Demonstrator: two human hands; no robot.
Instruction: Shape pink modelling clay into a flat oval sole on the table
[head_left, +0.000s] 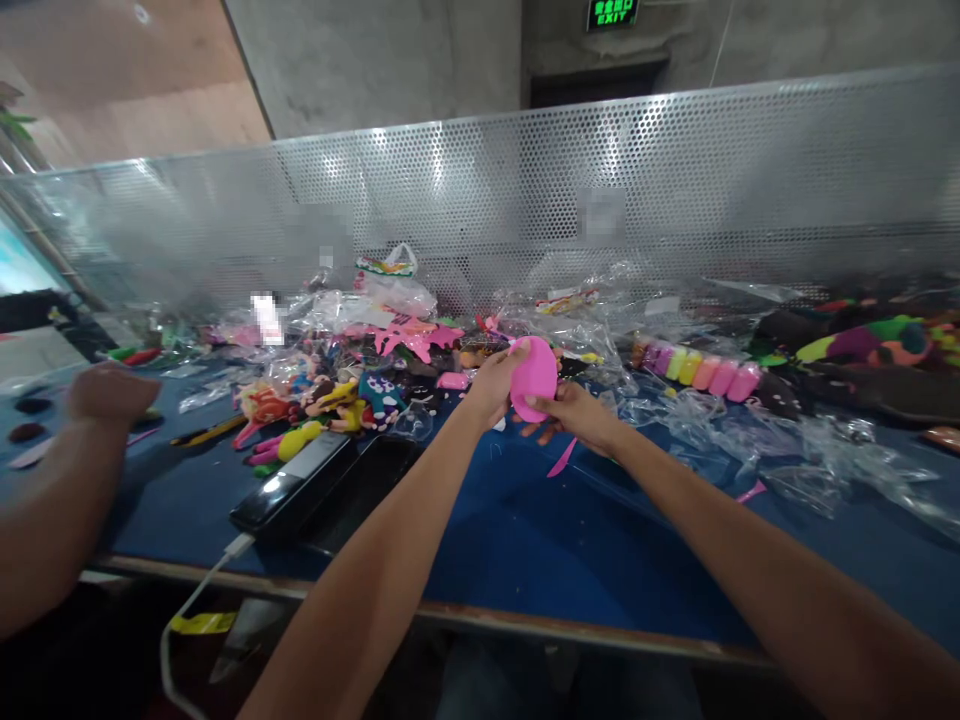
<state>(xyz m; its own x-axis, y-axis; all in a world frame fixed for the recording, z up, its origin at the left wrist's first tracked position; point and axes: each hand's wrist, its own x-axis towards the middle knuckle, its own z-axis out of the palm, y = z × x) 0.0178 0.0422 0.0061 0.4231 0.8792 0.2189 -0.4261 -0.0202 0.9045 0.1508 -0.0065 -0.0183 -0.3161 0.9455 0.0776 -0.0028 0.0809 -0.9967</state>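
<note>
Both my hands hold a flat round piece of pink clay [535, 376] upright above the blue table [525, 530]. My left hand [491, 385] grips its left edge with closed fingers. My right hand [576, 412] pinches its lower right edge from below. A thin pink clay strip [561, 458] lies on the table just under my hands. Behind the disc lie colourful clay figures [330, 405] and a pink star-like clay shape [416, 335].
Another person's arm and fist [109, 392] rest at the left. A black phone on a white cable [296, 482] lies near the front edge. Crumpled clear plastic bags [810, 450], a row of pastel clay tubs [697, 370] and a perforated metal screen [600, 190] fill the back and right.
</note>
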